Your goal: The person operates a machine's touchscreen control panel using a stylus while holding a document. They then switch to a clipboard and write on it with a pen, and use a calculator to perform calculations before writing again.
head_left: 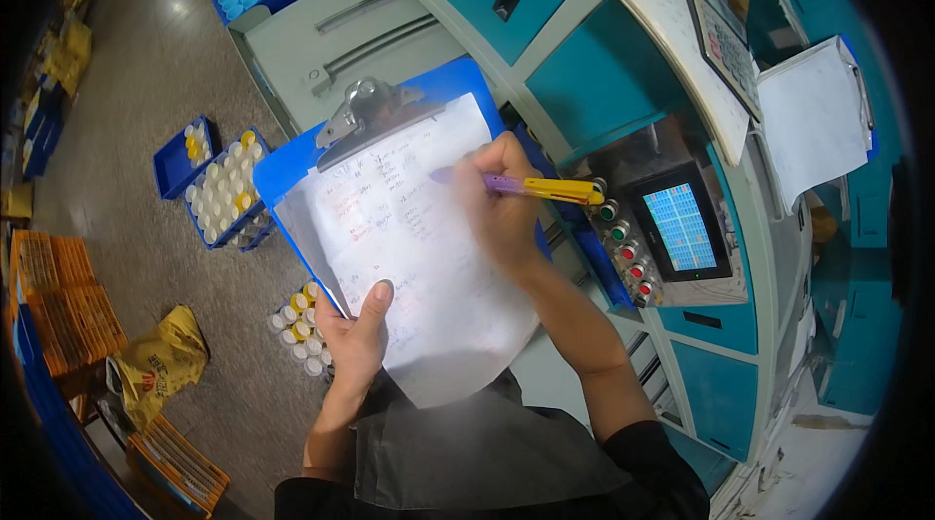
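While left hand (353,335) grips clipboard (292,169) edge, right hand (502,199) holding pen (545,189)

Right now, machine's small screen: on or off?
On. The screen glows with a coloured grid, beside the round buttons, right of the pen and clipboard.

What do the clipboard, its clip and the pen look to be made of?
Clipboard: probably plastic, smooth uniform blue. Clip: metal by its silvery sheen. Pen: likely glossy plastic, purple and yellow, held in the right hand.
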Motion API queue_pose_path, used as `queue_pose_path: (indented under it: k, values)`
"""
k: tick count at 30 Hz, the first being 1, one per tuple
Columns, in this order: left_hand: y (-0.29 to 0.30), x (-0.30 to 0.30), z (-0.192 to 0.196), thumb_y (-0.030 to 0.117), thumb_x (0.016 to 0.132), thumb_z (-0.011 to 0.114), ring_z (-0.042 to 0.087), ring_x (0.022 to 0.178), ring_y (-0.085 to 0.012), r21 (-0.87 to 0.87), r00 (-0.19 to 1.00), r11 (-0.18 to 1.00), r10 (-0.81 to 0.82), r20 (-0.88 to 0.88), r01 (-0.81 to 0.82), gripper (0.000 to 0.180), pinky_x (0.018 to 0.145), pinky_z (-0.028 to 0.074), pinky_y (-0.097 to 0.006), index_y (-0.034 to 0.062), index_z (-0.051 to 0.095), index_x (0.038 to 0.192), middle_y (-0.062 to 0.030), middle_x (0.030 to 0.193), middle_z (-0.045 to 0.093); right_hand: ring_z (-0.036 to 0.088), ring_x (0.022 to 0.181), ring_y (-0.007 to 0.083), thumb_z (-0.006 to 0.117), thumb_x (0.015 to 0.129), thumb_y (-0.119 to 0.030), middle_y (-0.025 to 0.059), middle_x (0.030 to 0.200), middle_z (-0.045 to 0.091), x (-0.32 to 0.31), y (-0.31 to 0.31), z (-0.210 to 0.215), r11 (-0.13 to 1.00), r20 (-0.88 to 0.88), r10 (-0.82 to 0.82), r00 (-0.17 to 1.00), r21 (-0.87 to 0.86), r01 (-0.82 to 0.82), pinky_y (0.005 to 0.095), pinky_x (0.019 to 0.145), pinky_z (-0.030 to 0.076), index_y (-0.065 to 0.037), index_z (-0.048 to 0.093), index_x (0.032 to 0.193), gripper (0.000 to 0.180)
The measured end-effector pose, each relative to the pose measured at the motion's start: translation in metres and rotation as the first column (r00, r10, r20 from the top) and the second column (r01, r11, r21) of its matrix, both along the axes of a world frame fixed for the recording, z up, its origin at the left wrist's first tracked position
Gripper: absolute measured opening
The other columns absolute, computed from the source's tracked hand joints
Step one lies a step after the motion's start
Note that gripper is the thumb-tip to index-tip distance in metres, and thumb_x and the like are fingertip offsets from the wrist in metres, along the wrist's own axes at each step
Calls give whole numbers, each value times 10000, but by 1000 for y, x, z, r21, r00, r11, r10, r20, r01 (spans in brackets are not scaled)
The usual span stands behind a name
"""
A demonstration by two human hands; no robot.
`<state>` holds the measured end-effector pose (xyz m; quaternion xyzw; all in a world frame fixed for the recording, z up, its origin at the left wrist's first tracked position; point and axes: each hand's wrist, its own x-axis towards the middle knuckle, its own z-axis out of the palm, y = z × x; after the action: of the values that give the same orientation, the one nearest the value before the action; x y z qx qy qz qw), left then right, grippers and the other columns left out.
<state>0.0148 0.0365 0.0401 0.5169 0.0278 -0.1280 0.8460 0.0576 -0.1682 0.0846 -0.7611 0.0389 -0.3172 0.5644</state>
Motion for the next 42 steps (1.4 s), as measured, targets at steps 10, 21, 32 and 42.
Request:
queue_pose_path:
  k: [10,21,32,42]
  values:
    - [-3,0,-5,101,935,760,606,1173,-207,46,999,998,38,16,-38,592,1028,471,-353,-50,456,1421,-150,1310,622,523,616,36,698,938,-77,-15,682,530,4,-1,-14,1000,19,-11,1000,-9,12,243,566,436,-64,487,848,229]
    - [-3,1,-4,137,929,773,617,1148,-215,106,998,993,51,29,-54,600,1021,469,-354,-67,465,1402,-167,1282,633,521,597,43,712,938,-96,-7,703,542,6,-1,-17,999,11,-40,999,-35,40,248,544,446,-64,493,862,234]
    - [-4,0,-6,124,921,773,618,1160,-234,78,997,995,65,33,-67,600,1031,471,-381,-82,465,1393,-197,1283,632,511,608,36,716,934,-82,-14,712,532,5,-3,-21,999,32,-34,999,8,34,244,547,438,-68,487,864,240]
    - [-5,0,-6,126,916,773,611,1166,-230,108,998,992,55,28,-58,611,1031,465,-377,-82,465,1401,-186,1292,631,501,610,35,702,934,-55,-13,716,521,1,-7,-22,997,21,8,1000,-78,-6,238,550,434,-66,479,871,231]
